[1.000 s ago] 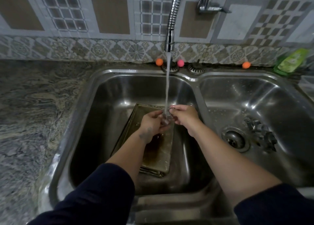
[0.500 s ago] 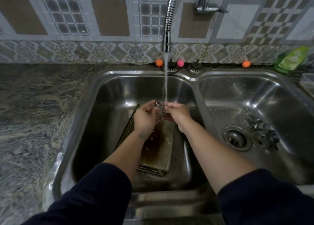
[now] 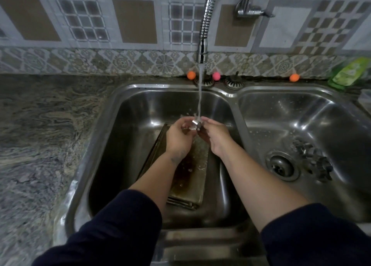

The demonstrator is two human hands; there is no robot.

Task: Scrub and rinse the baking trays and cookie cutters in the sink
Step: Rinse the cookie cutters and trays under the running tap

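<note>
Cutter [image 3: 195, 124]: small metal piece, held under the stream from the tap [image 3: 202, 53], above the left basin [image 3: 128, 113]. Left hand [image 3: 178, 138] pinches it from 9 o'clock, right hand [image 3: 213, 136] from 3 o'clock; both grips are narrow and closed on the piece. Its shape is too small to tell.

Trays [image 3: 190, 175]: stacked flat on the left basin floor, directly below the hands, top one stained brown and wet.

Further cutters [image 3: 313, 161]: a cluster in the right basin at 3 o'clock, just beside the drain [image 3: 282, 166].

Handling, judged: the cutter is light, stiff, thin-walled, slick when wet, with edges that may bite; best taken across its outer walls by fingertips, not pressed on the cutting rim. The trays look rigid and heavier, awkward to lift flat; take them by a long rim, one at a time.

Other: green pack [image 3: 347, 74] at 2 o'clock; marbled tabletop [image 3: 40, 125] at 9 o'clock.
</note>
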